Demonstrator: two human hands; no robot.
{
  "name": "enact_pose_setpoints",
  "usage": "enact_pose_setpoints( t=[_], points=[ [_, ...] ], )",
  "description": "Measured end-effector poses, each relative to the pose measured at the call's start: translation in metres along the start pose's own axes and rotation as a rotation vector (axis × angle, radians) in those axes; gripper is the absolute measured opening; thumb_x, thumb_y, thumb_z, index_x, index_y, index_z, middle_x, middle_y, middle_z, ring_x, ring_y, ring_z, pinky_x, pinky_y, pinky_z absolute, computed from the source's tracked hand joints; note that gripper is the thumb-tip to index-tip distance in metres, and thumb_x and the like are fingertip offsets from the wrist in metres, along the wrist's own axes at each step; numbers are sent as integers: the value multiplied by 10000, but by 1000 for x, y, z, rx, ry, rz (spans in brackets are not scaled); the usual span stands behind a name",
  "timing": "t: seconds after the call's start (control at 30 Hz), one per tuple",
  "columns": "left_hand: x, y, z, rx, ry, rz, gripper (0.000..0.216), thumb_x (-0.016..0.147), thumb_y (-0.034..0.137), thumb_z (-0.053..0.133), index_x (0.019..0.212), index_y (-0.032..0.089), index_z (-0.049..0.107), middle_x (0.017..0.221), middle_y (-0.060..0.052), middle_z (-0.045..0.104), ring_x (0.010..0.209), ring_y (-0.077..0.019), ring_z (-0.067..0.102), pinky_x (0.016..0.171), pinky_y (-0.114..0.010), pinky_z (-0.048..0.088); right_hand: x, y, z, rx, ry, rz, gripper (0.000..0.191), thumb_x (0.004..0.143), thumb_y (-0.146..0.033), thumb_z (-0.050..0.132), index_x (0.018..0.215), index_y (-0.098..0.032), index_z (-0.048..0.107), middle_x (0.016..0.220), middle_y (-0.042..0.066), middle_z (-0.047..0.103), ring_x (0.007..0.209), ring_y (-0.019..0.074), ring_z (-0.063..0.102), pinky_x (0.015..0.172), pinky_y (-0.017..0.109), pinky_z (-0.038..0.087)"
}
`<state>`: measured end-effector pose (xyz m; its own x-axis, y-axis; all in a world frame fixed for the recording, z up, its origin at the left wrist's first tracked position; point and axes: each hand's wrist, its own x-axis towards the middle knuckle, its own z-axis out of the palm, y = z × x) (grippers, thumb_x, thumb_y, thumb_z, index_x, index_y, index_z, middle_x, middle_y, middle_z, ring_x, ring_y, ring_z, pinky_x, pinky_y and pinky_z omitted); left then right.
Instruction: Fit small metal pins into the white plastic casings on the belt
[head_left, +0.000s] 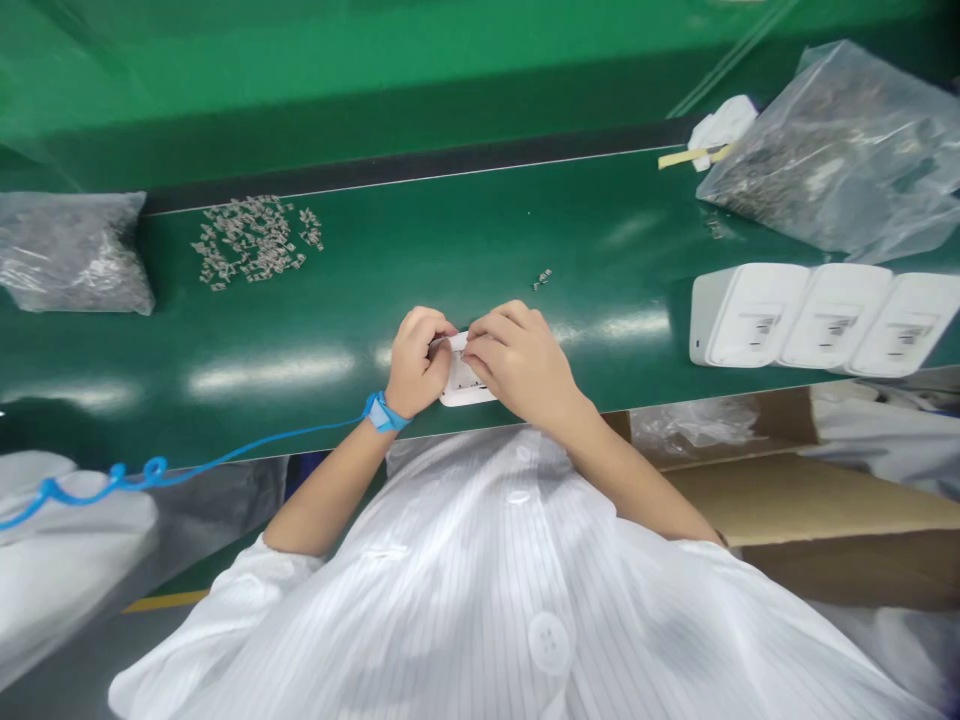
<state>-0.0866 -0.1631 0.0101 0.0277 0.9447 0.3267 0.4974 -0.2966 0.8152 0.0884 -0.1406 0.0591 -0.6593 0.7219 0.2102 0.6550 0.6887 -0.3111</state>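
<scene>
A white plastic housing point(469, 392) with a recessed face lies on the green bench in front of me. My left hand point(420, 360) grips its left edge, thumb and fingers closed around it. Over its right part is my right hand point(521, 360), fingers pinched together at the recess; whatever they hold is too small or hidden to make out. A blue wrist strap point(385, 412) with a coiled cord circles my left wrist. Just beyond my right hand sit a few small metal clips point(541, 279).
Many small metal pieces point(251, 240) are spread at the back left, beside a filled plastic bag point(71, 252). On the right, three white housings point(757, 315) stand in a row before a larger bag of parts point(840, 160). A cardboard box point(817, 490) is below the bench edge.
</scene>
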Motion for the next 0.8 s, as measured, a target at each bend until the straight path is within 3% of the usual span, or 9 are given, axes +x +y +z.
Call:
enact_pose_setpoints(
  t=[0.17,0.37,0.5,0.63,0.8],
  points=[
    [-1,-3,1,18,6,19,175,827,80,463,858,228,552,901,-39,596,878,-189,574,793,-376,495,5,-3,14,-115,-16,-6,221,972,-121,530,811,-201,658,993,68,696,949,246,476,720,401,310],
    [0,-4,2,20,3,28,159,819,77,463,779,228,493,861,-33,584,837,-184,560,750,-368,474,10,-2,12,-184,-56,-24,140,962,-159,582,846,-197,650,980,61,668,884,239,443,689,385,261],
    [1,-4,3,18,5,35,165,808,69,465,779,229,488,867,-34,585,837,-183,555,752,-368,471,13,0,8,-160,-111,-35,159,973,-163,564,847,-209,649,985,67,647,885,235,442,688,377,243],
    [0,-3,3,31,-5,18,167,812,66,464,774,228,480,865,-32,585,835,-180,558,757,-367,475,20,3,12,-85,-144,47,81,946,-198,623,867,-206,642,969,74,627,861,231,445,678,362,241],
    [-2,-1,1,57,-8,27,138,819,93,483,828,227,513,906,-39,592,866,-184,570,794,-376,487,23,9,10,-39,-178,65,34,917,-174,637,892,-192,625,958,78,623,846,228,471,695,358,291]
  ],
)
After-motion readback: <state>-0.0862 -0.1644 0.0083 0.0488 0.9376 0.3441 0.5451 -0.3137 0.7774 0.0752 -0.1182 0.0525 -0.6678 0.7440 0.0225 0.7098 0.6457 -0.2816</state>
